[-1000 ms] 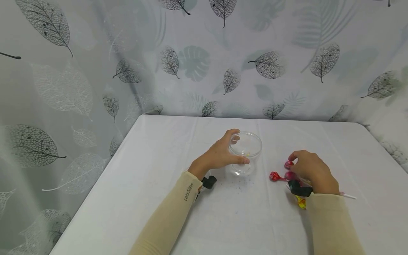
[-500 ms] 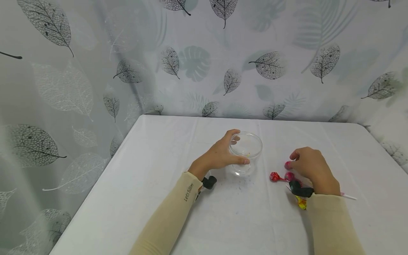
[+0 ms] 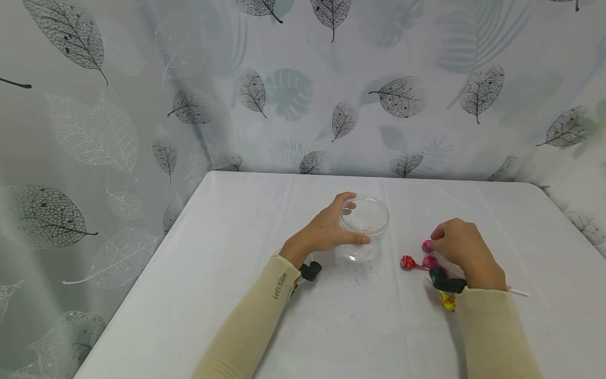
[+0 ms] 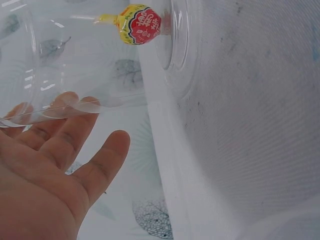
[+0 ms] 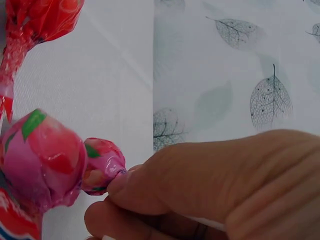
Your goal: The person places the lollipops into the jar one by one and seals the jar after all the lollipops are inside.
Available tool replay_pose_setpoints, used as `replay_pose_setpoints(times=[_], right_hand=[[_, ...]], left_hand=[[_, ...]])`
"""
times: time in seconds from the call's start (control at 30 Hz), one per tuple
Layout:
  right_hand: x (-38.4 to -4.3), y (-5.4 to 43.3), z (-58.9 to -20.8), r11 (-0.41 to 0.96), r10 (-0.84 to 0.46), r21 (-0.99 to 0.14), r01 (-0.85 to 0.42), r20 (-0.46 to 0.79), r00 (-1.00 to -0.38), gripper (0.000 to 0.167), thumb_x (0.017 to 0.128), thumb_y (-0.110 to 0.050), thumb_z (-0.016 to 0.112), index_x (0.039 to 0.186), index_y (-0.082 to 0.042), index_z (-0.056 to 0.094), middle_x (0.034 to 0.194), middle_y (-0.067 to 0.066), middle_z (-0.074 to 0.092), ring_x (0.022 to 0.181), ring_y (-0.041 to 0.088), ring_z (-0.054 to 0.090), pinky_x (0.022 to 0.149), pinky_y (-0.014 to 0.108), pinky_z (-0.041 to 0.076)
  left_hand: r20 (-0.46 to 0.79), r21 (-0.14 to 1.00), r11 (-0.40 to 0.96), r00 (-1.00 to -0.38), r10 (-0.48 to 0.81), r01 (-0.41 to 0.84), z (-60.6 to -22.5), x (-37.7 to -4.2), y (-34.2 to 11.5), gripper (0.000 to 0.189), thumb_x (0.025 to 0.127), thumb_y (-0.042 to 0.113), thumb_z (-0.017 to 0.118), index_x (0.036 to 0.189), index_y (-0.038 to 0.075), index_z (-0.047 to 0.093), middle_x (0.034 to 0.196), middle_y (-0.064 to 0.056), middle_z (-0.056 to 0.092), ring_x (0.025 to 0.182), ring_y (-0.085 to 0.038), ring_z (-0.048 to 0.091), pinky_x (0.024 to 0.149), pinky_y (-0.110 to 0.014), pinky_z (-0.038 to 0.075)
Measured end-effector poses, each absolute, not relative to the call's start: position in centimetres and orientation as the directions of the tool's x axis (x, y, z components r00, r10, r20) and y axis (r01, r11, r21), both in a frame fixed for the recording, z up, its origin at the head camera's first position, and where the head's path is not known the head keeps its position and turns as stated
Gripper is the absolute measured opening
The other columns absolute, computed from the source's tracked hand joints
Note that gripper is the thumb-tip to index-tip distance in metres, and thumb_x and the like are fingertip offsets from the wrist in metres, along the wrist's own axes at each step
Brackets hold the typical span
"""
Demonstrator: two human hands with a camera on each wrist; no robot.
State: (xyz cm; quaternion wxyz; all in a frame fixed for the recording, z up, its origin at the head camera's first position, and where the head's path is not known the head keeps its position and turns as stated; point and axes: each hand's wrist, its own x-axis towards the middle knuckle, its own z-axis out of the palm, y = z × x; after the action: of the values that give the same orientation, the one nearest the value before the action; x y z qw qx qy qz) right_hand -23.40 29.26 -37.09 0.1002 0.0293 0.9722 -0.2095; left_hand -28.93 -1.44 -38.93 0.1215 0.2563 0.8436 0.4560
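My left hand (image 3: 324, 229) grips a clear glass jar (image 3: 387, 220) from its left side, with the thumb in front and the other fingers behind. Inside the jar, near its base, lies a yellow-and-red wrapped lollipop (image 4: 142, 25), seen in the left wrist view. Between thumb and forefinger, my right hand (image 3: 461, 245) pinches a pink lollipop (image 5: 104, 165) just below its wrapped head. Close beside it are another pink lollipop (image 5: 45, 160) and a red one (image 5: 45, 20). The right hand hides most of the held stick.
On the white-covered table (image 3: 284, 326), a yellow lollipop (image 3: 447, 301) lies under the right wrist. A white stick (image 3: 519, 292) pokes out to the right of that wrist. A leaf-patterned curtain (image 3: 303, 95) hangs behind the table and along its left.
My right hand has shifted slightly up, away from the lower lollipops, its fingers staying by the same pink lollipop. The left hand and jar hold still.
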Motion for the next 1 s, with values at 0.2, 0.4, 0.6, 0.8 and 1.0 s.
replay_pose_setpoints(times=[0.2,0.4,0.6,0.8,1.0], right_hand=[[-23.3,29.2,-37.1,0.911,0.025,-0.400,0.099,-0.187,-0.982,0.026,0.093,-0.013,0.069,0.108,0.008,0.074,0.106,0.028,0.070,0.099,0.045,0.059,0.077,0.051,0.054],[-23.2,28.6,-37.1,0.893,0.051,-0.445,0.074,-0.063,-0.997,0.026,0.096,-0.015,0.069,0.110,0.006,0.074,0.109,0.029,0.071,0.106,0.049,0.056,0.081,0.055,0.053],[-22.9,28.3,-36.9,0.869,0.072,-0.494,0.036,0.054,-0.996,0.026,0.098,-0.016,0.066,0.111,0.004,0.074,0.107,0.028,0.073,0.104,0.048,0.058,0.077,0.054,0.053],[-22.7,27.9,-36.6,0.861,0.104,-0.509,0.020,0.137,-0.985,0.026,0.098,-0.015,0.062,0.110,0.003,0.076,0.104,0.028,0.074,0.099,0.046,0.060,0.068,0.046,0.052],[-22.6,27.4,-36.3,0.846,0.136,-0.533,0.000,0.216,-0.967,0.026,0.099,-0.016,0.061,0.111,0.002,0.076,0.105,0.029,0.074,0.104,0.047,0.060,0.069,0.047,0.052]], left_hand=[[0.030,0.830,0.454,-0.838,0.544,0.324,-38.9,-28.9,-1.5,0.108,0.079,0.048,0.091,0.162,0.029,0.025,0.159,0.000,0.049,0.146,-0.015,0.045,0.117,-0.052,0.038],[0.025,0.831,0.457,-0.841,0.541,0.318,-38.9,-28.9,-1.5,0.109,0.078,0.049,0.091,0.162,0.029,0.025,0.157,0.003,0.049,0.146,-0.015,0.045,0.117,-0.051,0.038],[0.026,0.834,0.451,-0.838,0.545,0.319,-39.0,-28.9,-1.5,0.109,0.079,0.048,0.091,0.163,0.027,0.024,0.158,0.001,0.049,0.146,-0.016,0.045,0.117,-0.052,0.037],[0.029,0.836,0.446,-0.838,0.544,0.319,-39.0,-29.0,-1.5,0.108,0.078,0.048,0.091,0.162,0.029,0.025,0.157,0.001,0.049,0.146,-0.015,0.045,0.117,-0.051,0.038],[0.027,0.839,0.445,-0.840,0.543,0.314,-39.0,-29.0,-1.4,0.108,0.078,0.048,0.091,0.162,0.030,0.025,0.157,0.002,0.050,0.146,-0.014,0.045,0.117,-0.050,0.038]])
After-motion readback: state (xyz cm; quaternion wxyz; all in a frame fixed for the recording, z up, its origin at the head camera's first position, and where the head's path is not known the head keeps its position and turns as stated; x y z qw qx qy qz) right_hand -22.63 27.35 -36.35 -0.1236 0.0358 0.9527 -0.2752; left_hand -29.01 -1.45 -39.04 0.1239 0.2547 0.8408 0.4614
